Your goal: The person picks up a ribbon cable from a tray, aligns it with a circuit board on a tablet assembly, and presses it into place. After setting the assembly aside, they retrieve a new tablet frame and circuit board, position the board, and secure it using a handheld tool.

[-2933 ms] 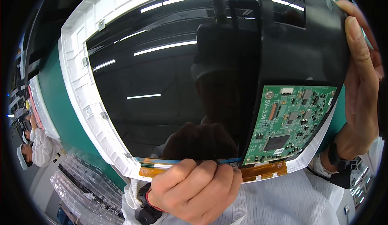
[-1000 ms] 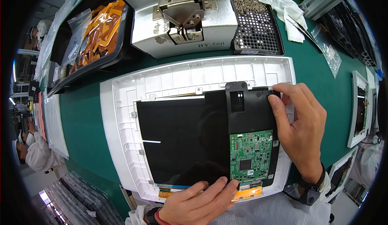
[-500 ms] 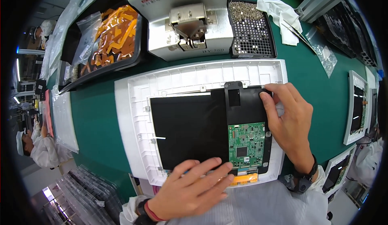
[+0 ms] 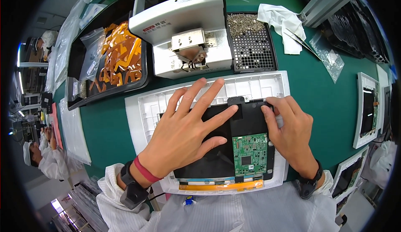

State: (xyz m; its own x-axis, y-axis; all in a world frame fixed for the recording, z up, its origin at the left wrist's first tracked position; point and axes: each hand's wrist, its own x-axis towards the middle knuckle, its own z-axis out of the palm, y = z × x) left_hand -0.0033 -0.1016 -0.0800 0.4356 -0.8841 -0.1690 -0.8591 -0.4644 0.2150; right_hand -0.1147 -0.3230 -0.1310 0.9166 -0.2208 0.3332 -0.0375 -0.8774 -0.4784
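A white plastic frame (image 4: 275,79) lies in front of me, with a black display panel (image 4: 209,165) inside it. On the panel's right part sits a black bracket plate (image 4: 250,125) carrying a green circuit board (image 4: 250,150). Along the near edge runs an orange flex strip (image 4: 221,186). My left hand (image 4: 184,127) spreads its fingers over the panel, palm down, the index fingertip at the plate's upper tab; whether it touches cannot be told. My right hand (image 4: 292,127) has thumb and index finger closed on the plate's far right corner.
Beyond the frame stand a metal screw feeder (image 4: 188,44), a black screw tray (image 4: 252,48) and a black bin (image 4: 146,71) of orange flex strips (image 4: 121,56). Tweezers (image 4: 305,44) lie by a white cloth (image 4: 284,25). Further framed panels (image 4: 367,107) stand at the right.
My left hand has moved from the panel's near edge up across it, fingers spreading toward the far side. The right hand stays at the corner. The whole view has shifted slightly.
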